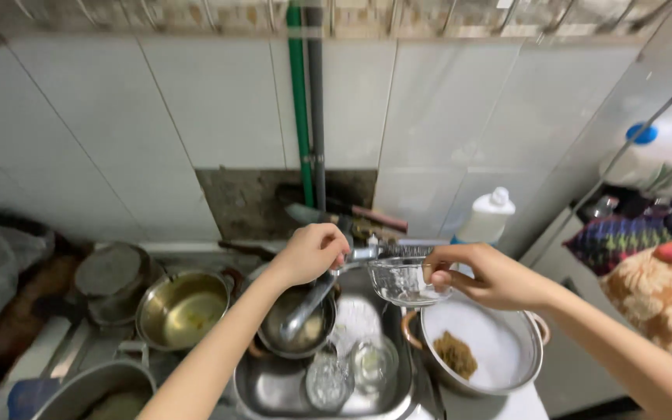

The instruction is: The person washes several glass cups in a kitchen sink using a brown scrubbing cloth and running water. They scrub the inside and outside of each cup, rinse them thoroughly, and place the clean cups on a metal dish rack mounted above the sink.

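White wall tiles are seen behind a steel sink, with a green pipe and a dark pipe run down the middle of the wall. A small clear glass bowl is held over the sink, just below the tap spout, so that water can fall into it and spill into the basin. The right hand is closed on the bowl's rim, thumb and fingers pinched at its right edge. The left hand is closed on the tap handle, a long metal lever slanting down to the left.

Two glasses are stood in the basin below. A steel pot with yellowish residue is set to the left, and a lidded pan beyond it. A white-lined pot holding a brown clump is placed on the worktop at the right. A white plastic bottle stands against the wall.

Whether water is running cannot be determined. The lower pot at the left edge is cut off, and the dark items behind the tap are indistinct.
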